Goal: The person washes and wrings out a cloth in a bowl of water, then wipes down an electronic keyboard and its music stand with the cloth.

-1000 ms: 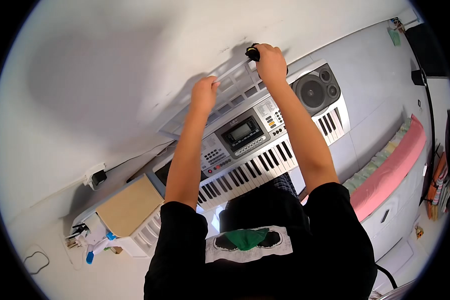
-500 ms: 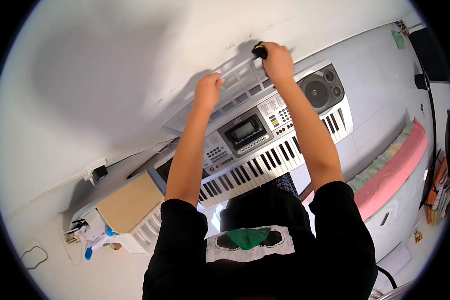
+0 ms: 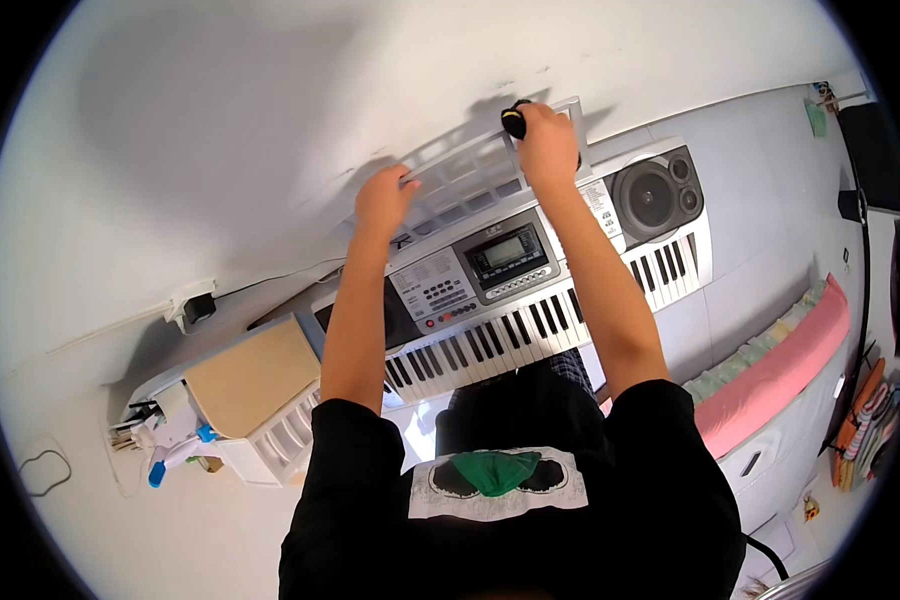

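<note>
An electronic keyboard (image 3: 505, 255) lies before me, its white and black keys facing my body. Along its back edge stands a translucent, grid-like music rest (image 3: 470, 168), leaning toward the wall. My left hand (image 3: 382, 202) is closed at the left part of the rest, fingers curled by its upper edge. Toward the rest's right end, my right hand (image 3: 550, 150) is closed round a small black object with a yellow mark (image 3: 514, 121), whose kind I cannot make out. Part of the rest is hidden behind that hand.
A white wall (image 3: 220, 150) rises close behind the keyboard. At left stands a drawer cabinet with a tan top (image 3: 253, 378), and a black plug (image 3: 199, 307) sits in a wall socket. On the right is a pink-edged bed (image 3: 770, 375).
Both hands have moved left along the music rest, and the right has come lower. More of the rest's right end now shows. The view has shifted slightly.
</note>
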Demonstrator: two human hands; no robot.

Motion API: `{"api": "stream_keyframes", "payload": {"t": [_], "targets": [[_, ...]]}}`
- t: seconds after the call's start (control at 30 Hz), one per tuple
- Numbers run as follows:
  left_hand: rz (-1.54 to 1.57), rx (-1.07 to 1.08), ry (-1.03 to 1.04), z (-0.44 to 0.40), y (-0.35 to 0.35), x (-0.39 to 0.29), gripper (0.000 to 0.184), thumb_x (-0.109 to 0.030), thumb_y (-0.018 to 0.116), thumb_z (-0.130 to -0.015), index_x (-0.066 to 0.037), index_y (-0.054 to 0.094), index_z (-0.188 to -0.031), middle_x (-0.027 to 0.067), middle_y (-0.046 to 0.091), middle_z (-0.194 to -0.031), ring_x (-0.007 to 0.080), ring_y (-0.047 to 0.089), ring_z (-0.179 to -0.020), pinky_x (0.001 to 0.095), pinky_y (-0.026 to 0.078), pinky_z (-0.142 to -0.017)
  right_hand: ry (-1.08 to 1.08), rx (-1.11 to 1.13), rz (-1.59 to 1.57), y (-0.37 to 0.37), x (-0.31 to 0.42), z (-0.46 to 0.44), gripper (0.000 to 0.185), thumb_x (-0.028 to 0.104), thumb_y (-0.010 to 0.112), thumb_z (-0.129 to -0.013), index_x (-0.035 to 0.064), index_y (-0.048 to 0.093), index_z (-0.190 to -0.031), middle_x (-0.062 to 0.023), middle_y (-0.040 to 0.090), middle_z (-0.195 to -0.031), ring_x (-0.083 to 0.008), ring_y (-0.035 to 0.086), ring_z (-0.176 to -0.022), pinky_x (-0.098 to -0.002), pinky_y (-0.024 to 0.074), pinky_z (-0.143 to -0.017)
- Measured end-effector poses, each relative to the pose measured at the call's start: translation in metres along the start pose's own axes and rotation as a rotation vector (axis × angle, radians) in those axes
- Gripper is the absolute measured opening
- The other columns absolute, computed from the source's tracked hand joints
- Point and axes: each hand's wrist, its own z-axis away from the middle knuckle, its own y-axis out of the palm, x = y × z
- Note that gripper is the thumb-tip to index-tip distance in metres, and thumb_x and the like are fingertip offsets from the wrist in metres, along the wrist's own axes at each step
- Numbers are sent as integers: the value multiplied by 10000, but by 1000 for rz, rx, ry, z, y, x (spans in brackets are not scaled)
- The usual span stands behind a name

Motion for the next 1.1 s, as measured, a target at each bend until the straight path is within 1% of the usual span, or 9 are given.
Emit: {"api": "stream_keyframes", "payload": {"t": [0.1,0.23,0.3,0.43,0.47,0.57,0.73,0.9,1.1], "targets": [[143,-131,80,10,10,24,263,-205,677,-792,-27,653,-984,161,656,-929,342,617,-799,388,480,-702,-16,43,-77,22,27,14,194,21,587,-720,79,612,-904,-75,624,-951,-313,577,-860,-393,498,-738],[115,-194,91,9,18,25,257,-193,674,-793,-26,653,-986,162,653,-947,344,616,-797,384,482,-698,-71,98,-169,34,70,37,190,19,587,-714,72,606,-896,-84,620,-936,-322,578,-855,-405,496,-751],[84,-209,120,10,20,28,214,-192,647,-804,-71,649,-981,117,649,-920,328,603,-839,398,469,-722,-123,113,-210,30,79,44,211,15,583,-713,66,617,-914,-97,627,-927,-332,585,-847,-416,496,-756],[129,-160,93,12,14,25,210,-190,647,-804,-70,649,-976,116,646,-932,325,601,-851,399,470,-729,-38,137,-116,19,34,18,263,13,576,-748,96,651,-986,-108,651,-986,-344,595,-874,-428,496,-773],[126,-164,106,11,16,26,207,-190,646,-804,-69,648,-972,115,644,-934,325,599,-855,400,470,-729,-29,57,-119,29,11,9,323,-13,622,-676,83,655,-983,-136,657,-935,-358,596,-868,-418,478,-797],[136,-183,135,10,18,28,213,-174,653,-796,-49,644,-968,140,641,-928,340,601,-841,401,470,-714,30,1,-65,16,1,-2,325,3,621,-668,67,658,-985,-145,656,-939,-358,599,-870,-424,481,-781],[137,-200,178,10,17,24,224,-149,657,-788,-26,636,-974,170,638,-920,359,601,-822,405,468,-700,-14,64,-168,28,49,23,240,-2,574,-728,70,653,-943,-131,645,-945,-342,595,-862,-429,483,-758],[114,-138,147,7,16,26,209,-123,657,-786,-10,637,-960,171,639,-924,360,605,-809,404,470,-702,-82,201,-217,43,99,51,219,41,598,-736,74,644,-948,-119,644,-922,-337,599,-857,-418,495,-762],[179,-184,157,8,16,24,218,-125,663,-791,-8,639,-973,176,640,-938,344,613,-795,380,476,-698,75,149,-119,16,40,9,258,12,596,-723,71,655,-968,-131,655,-964,-336,600,-882,-410,489,-786]]}}
